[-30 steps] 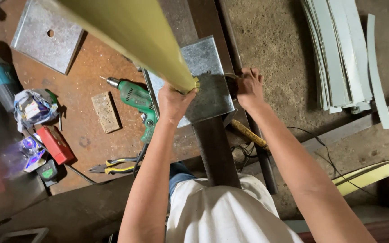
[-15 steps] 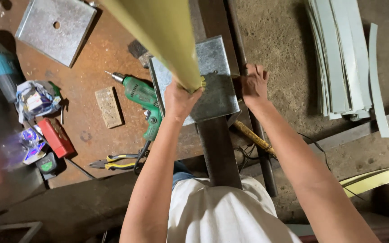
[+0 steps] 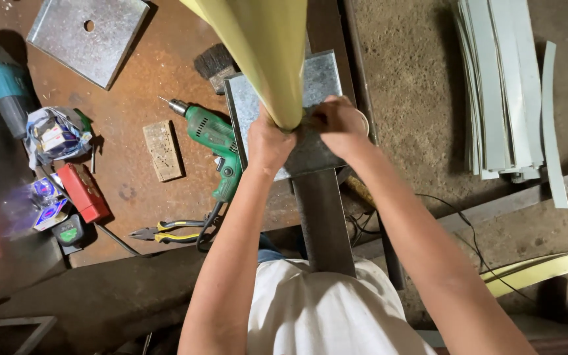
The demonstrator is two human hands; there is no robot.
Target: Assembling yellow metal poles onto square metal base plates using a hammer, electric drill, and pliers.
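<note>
Long pale-yellow metal post [image 3: 264, 52], foot on the square galvanised steel plate [image 3: 317, 85]: your right hand [image 3: 338, 125] has moved in beside your left hand [image 3: 269, 141] (both now grasping its base).

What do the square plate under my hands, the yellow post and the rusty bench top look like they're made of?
Square plate: looks like galvanized steel, a dull grey, mottled sheen.
Yellow post: smooth, even pale-yellow coat, probably painted metal, though the base material is hidden.
Bench top: likely bare steel sheet, covered in orange-brown rust.
Left hand and right hand meet at the post's base.
</note>
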